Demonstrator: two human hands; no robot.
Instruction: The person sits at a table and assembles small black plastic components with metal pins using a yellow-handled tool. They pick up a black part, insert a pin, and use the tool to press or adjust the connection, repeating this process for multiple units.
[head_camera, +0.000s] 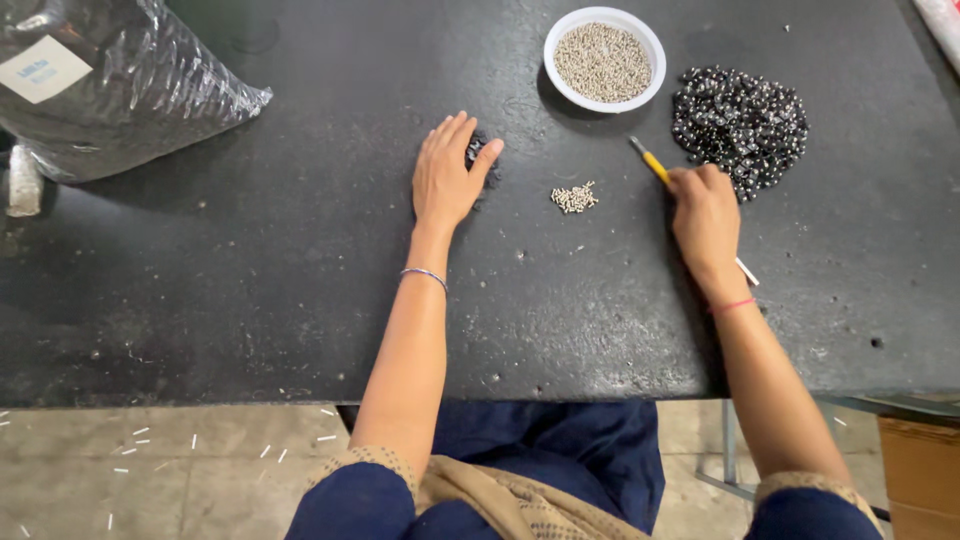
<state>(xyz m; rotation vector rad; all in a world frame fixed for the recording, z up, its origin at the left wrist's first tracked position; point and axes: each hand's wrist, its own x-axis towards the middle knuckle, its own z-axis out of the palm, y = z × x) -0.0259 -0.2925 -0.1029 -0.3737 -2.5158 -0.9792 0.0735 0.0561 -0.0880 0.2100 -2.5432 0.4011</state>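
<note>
hidden: the left hand (447, 178) is lying flat with its fingers together, covering most of a small dark part (474, 151); only an edge is peeking out by the fingertips, touching them.
cut off: the plastic bag (110, 80) is running off the top left corner.
tool: the right hand (706, 218) is clamping round a yellow-handled tool (655, 166), its tip pointing up toward the bowl (650, 45); the pale end is sticking out by the wrist.
counts: one white bowl of small metal pins; one loose cluster of pins (574, 197), too small for counting; one heap of black parts (740, 122).
room: the dark surface (250, 270) is lying open between bag and hands, its near edge running just above the lap.
</note>
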